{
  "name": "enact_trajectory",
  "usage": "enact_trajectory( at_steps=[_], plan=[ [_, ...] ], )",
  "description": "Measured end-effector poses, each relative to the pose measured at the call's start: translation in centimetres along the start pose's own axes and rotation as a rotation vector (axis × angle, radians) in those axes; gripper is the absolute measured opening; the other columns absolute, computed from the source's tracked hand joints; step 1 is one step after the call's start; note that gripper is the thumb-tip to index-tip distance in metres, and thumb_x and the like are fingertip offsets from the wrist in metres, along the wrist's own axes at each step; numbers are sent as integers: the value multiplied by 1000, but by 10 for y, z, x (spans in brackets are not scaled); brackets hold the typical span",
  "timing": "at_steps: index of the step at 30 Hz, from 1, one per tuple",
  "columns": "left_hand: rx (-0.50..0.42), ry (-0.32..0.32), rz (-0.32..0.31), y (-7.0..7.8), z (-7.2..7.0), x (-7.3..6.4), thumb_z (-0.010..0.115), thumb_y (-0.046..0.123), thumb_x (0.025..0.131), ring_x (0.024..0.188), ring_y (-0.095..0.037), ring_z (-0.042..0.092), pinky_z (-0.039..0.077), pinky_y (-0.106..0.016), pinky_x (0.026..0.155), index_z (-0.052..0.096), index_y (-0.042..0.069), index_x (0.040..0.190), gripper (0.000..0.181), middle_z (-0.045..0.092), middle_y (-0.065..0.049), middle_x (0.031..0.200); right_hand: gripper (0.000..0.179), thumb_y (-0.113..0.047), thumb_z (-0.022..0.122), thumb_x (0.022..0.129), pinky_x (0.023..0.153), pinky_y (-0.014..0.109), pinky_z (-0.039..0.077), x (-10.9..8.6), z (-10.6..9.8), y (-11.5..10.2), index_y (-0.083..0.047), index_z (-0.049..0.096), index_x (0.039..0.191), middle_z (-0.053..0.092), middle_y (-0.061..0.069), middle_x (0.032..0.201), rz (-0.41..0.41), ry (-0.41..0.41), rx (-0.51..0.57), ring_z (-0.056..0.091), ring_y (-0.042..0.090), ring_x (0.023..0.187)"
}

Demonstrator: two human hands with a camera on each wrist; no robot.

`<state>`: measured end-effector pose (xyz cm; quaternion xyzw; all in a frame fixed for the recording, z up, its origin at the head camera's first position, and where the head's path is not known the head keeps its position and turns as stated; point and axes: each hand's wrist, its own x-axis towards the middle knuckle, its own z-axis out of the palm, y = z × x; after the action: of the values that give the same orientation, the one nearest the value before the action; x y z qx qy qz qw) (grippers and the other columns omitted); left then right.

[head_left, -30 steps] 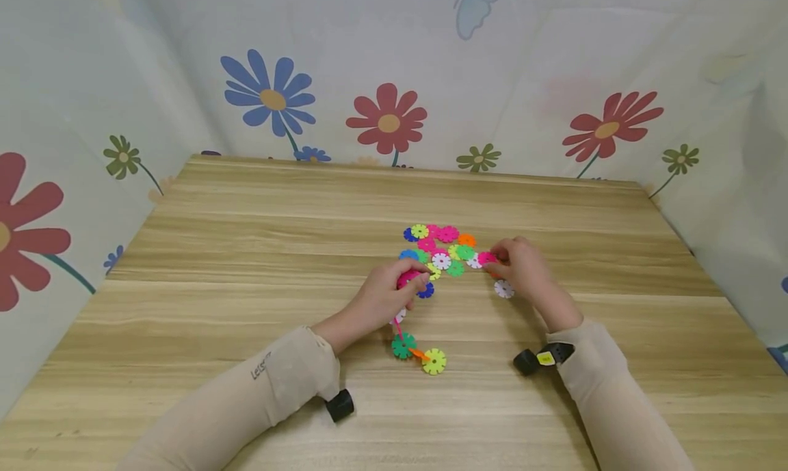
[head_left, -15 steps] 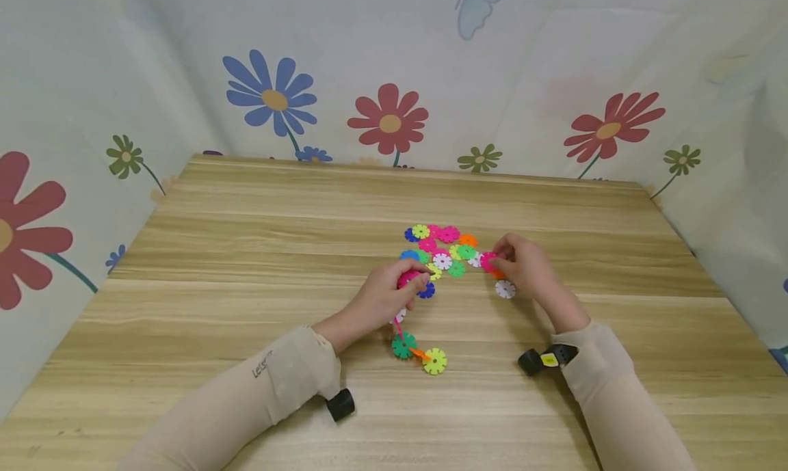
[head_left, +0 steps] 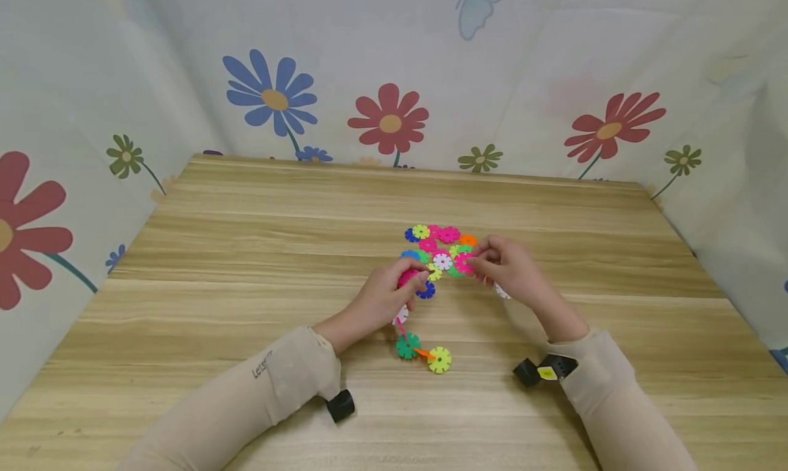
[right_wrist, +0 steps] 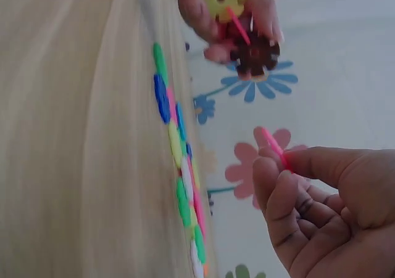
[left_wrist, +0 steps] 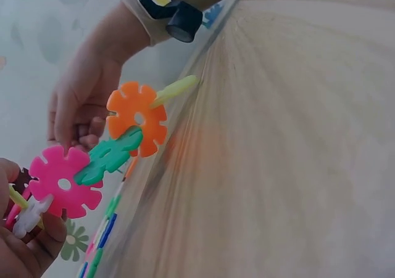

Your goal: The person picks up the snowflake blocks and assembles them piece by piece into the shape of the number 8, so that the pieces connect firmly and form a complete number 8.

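Note:
My left hand (head_left: 383, 294) grips a chain of notched plastic snowflake discs, held above the table. A white, a pink, a green disc (head_left: 403, 351), an orange one (head_left: 422, 353) and a yellow one (head_left: 435, 365) hang below the fingers. In the right wrist view, another yellow disc (right_wrist: 227, 12) and a dark brown disc (right_wrist: 254, 67) show at that hand. My right hand (head_left: 514, 273) pinches a pink disc (head_left: 460, 266) between thumb and finger, seen edge-on in the right wrist view. The two hands are apart, the pink disc not touching the chain.
Several loose discs lie in a cluster behind the hands, among them a blue disc (head_left: 425, 293) and an orange disc (head_left: 468, 240). A white disc (head_left: 501, 292) lies partly behind the right hand. The wooden table (head_left: 246, 218) meets a flower-printed cloth (head_left: 492, 81) at the back.
The right hand has moved left with the pink disc, from the cluster's right edge towards the left hand. The hanging end of the chain has shifted slightly right.

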<state>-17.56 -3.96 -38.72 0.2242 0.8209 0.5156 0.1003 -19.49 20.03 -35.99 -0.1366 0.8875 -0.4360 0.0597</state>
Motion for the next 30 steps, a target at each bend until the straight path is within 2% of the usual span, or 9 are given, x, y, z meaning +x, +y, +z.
enact_trajectory(
  at_steps=[4, 9, 16, 22, 24, 30],
  plan=[
    [-9, 7, 17, -1, 1, 0, 48, 20, 102, 56, -12, 56, 42, -20, 51, 58, 3, 117, 25, 67, -17, 82, 15, -7, 57, 95, 55, 28, 52, -2, 11, -10, 6, 56, 102, 65, 23, 77, -19, -55, 101, 60, 23, 63],
    [2, 12, 23, 1, 1, 0, 49, 22, 101, 55, -12, 56, 43, -21, 52, 59, 6, 114, 23, 66, -16, 78, 16, -6, 56, 96, 56, 26, 53, -5, 19, -16, 7, 54, 103, 65, 22, 78, -26, -86, 171, 61, 20, 63],
    [19, 13, 48, 4, 2, -2, 48, 20, 102, 54, -10, 55, 42, -20, 51, 59, 4, 105, 20, 65, -15, 76, 14, -4, 55, 96, 56, 24, 53, -6, 24, -18, 9, 54, 102, 65, 22, 78, -29, -88, 227, 62, 17, 64],
    [67, 25, 114, 3, 3, -2, 49, 18, 101, 52, -8, 50, 39, -19, 50, 56, 6, 88, 19, 57, -8, 60, 14, -3, 55, 96, 58, 24, 54, -6, 24, -18, 9, 54, 103, 63, 16, 76, -48, -114, 243, 62, 20, 64],
    [75, 25, 124, 2, 4, -2, 49, 18, 101, 51, -8, 49, 38, -19, 51, 56, 6, 88, 19, 55, -6, 59, 13, -1, 55, 95, 59, 24, 54, -7, 23, -18, 9, 55, 103, 63, 15, 76, -68, -124, 240, 62, 21, 64],
    [83, 28, 133, 2, 5, -4, 50, 18, 101, 50, -8, 48, 39, -19, 52, 58, 3, 93, 19, 57, -13, 61, 14, -1, 54, 95, 61, 23, 54, -7, 24, -17, 9, 58, 104, 63, 17, 78, -84, -151, 246, 60, 13, 64]
  ],
)
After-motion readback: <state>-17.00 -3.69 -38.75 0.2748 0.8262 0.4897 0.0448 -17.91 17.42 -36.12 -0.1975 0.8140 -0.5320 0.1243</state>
